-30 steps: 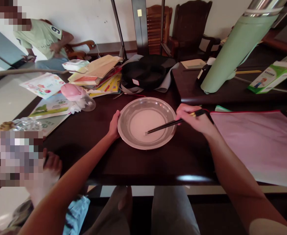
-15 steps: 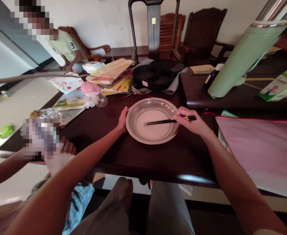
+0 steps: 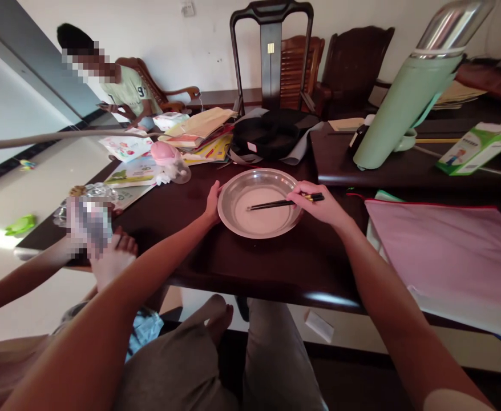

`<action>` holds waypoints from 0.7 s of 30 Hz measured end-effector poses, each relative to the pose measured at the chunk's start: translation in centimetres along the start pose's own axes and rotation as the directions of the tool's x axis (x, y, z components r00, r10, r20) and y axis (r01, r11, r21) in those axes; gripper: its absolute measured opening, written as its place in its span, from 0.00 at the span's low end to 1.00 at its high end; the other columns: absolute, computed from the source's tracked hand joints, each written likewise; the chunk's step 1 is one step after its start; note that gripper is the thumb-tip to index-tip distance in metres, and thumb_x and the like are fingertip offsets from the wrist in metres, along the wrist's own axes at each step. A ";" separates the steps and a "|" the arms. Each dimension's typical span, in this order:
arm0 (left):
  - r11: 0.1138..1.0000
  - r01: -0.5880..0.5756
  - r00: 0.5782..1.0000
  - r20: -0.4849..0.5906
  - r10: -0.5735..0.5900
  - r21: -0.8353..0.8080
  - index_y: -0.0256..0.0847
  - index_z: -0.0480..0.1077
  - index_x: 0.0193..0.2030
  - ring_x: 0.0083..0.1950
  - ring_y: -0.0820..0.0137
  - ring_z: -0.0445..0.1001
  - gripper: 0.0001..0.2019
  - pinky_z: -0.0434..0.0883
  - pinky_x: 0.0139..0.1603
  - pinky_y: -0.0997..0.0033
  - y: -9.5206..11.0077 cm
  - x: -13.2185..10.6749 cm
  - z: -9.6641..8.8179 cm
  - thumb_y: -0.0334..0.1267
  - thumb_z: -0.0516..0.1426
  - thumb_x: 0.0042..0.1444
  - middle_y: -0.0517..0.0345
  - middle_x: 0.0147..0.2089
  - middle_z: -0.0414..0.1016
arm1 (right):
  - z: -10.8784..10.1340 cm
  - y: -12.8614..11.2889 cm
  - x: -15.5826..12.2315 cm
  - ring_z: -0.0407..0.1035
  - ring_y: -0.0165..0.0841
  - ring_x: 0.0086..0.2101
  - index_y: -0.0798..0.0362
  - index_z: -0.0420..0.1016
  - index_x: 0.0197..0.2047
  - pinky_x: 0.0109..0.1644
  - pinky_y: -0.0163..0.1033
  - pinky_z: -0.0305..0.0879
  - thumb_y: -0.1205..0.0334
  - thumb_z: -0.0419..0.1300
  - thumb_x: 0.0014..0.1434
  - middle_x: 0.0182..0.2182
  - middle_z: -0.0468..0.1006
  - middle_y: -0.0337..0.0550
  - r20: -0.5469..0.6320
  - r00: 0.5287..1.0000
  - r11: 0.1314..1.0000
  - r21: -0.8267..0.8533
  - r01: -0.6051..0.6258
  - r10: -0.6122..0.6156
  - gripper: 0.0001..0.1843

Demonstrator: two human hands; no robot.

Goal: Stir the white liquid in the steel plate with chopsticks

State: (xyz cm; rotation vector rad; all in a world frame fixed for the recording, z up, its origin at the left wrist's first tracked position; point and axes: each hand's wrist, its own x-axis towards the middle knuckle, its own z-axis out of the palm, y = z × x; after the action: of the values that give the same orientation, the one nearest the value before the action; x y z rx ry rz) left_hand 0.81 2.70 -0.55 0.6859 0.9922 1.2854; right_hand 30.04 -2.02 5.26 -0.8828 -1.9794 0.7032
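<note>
Right hand (image 3: 319, 204) pinches a pair of dark chopsticks (image 3: 282, 203), tips dipped in the pale liquid (image 3: 262, 210) pooled in the metal bowl (image 3: 237, 191), which sits near the worktop (image 3: 242, 265) front edge. Left hand (image 3: 213, 201) braces the bowl's left rim, fingers curled against it. The liquid looks smooth and even, so the mixing seems well along, though chopsticks remain in.

A round, shallow metal bowl (image 3: 259, 202) sits upright on the dark counter (image 3: 276, 262), just above the middle of the frame, holding a thin pool of whitish liquid. Dark chopsticks (image 3: 282, 202) lie nearly level across it, tips in the liquid toward the left, handles over the right rim.
</note>
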 end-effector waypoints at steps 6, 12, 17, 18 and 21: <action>1.000 0.020 0.999 -0.028 -0.020 -0.001 0.34 0.72 0.49 0.42 0.54 0.79 0.24 0.73 0.46 0.55 0.4 -0.1 0.4 0.51 0.46 0.63 0.47 0.36 0.81 | -2.2 0.5 -0.2 0.61 0.28 0.20 0.52 0.70 0.21 0.29 0.37 0.58 0.50 0.54 0.63 0.15 0.66 0.35 -0.252 0.962 0.992 0.085 -0.091 0.110 0.22; 1.000 0.020 0.999 -0.034 -0.021 -0.013 0.31 0.72 0.49 0.42 0.55 0.79 0.26 0.73 0.47 0.56 0.5 -0.3 0.6 0.50 0.43 0.65 0.46 0.36 0.81 | -0.6 -0.2 0.0 0.67 0.30 0.27 0.52 0.73 0.26 0.35 0.38 0.61 0.51 0.56 0.62 0.23 0.73 0.37 0.004 1.000 0.997 0.076 -0.011 0.011 0.17; 0.999 0.007 0.999 -0.032 -0.008 -0.041 0.33 0.73 0.48 0.42 0.53 0.79 0.26 0.74 0.45 0.53 0.4 -0.3 0.8 0.51 0.43 0.64 0.46 0.36 0.81 | -1.3 0.3 0.0 0.65 0.30 0.26 0.52 0.70 0.23 0.34 0.38 0.60 0.52 0.56 0.62 0.21 0.71 0.37 -0.159 0.987 0.999 -0.045 -0.013 0.005 0.19; 0.999 0.009 0.999 -0.036 -0.010 -0.047 0.33 0.73 0.48 0.42 0.53 0.79 0.26 0.74 0.45 0.53 0.5 -0.2 0.8 0.51 0.43 0.64 0.46 0.36 0.81 | -1.8 0.3 -0.1 0.63 0.29 0.23 0.52 0.70 0.22 0.32 0.38 0.59 0.51 0.55 0.63 0.19 0.69 0.37 -0.217 0.975 0.999 0.001 -0.051 0.050 0.21; 0.998 0.017 0.998 -0.063 -0.021 -0.056 0.34 0.73 0.49 0.42 0.53 0.79 0.25 0.74 0.44 0.53 0.6 0.0 0.8 0.51 0.43 0.64 0.47 0.35 0.81 | -2.5 0.1 -0.4 0.59 0.28 0.18 0.51 0.71 0.21 0.27 0.37 0.56 0.47 0.53 0.63 0.14 0.64 0.35 -0.231 0.961 0.982 0.142 -0.122 0.153 0.24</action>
State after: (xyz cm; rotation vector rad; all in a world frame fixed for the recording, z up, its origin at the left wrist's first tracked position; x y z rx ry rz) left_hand 1.23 2.87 0.31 0.5950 1.0082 1.3201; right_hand 32.39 -1.90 6.31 -0.9873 -1.6524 0.7534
